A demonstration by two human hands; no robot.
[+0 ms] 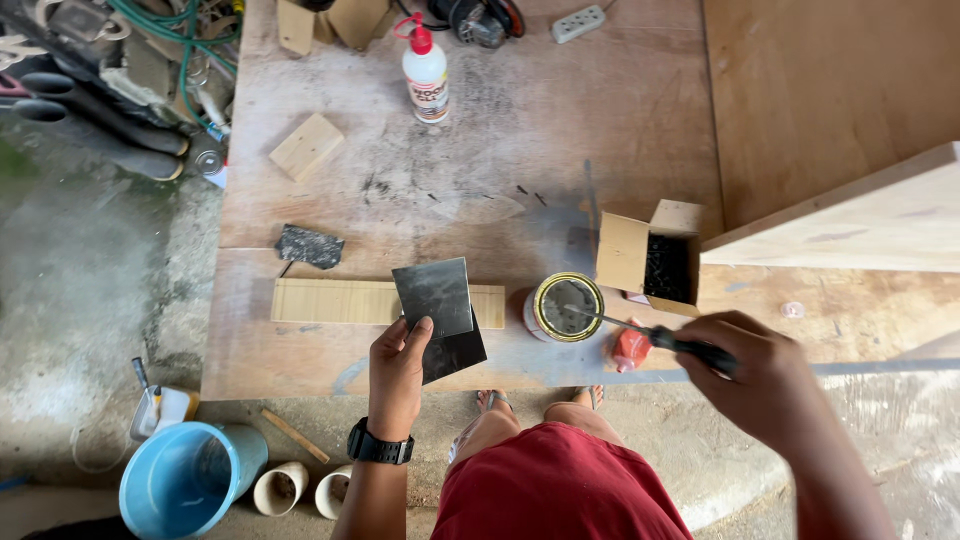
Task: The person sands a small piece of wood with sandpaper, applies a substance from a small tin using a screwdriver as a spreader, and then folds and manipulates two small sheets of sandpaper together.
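Fingers [418, 335] on dark sheets [435, 297], tin [565, 307] and box [655, 262] beside.

Dark grey sheet [434, 296], yellow-rimmed tin [565, 307], blue bucket [185, 480]

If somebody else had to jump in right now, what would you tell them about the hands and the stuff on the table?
Left hand: holds two dark square sheets over the wooden strip.
Right hand: grips a black-handled tool, its thin metal tip dipped in the open tin can.
Nearby: open cardboard box of dark small parts, white glue bottle at the back, small wood block.
Done: can is open.
Left: the wooden strip looks bare; nothing stuck on yet.
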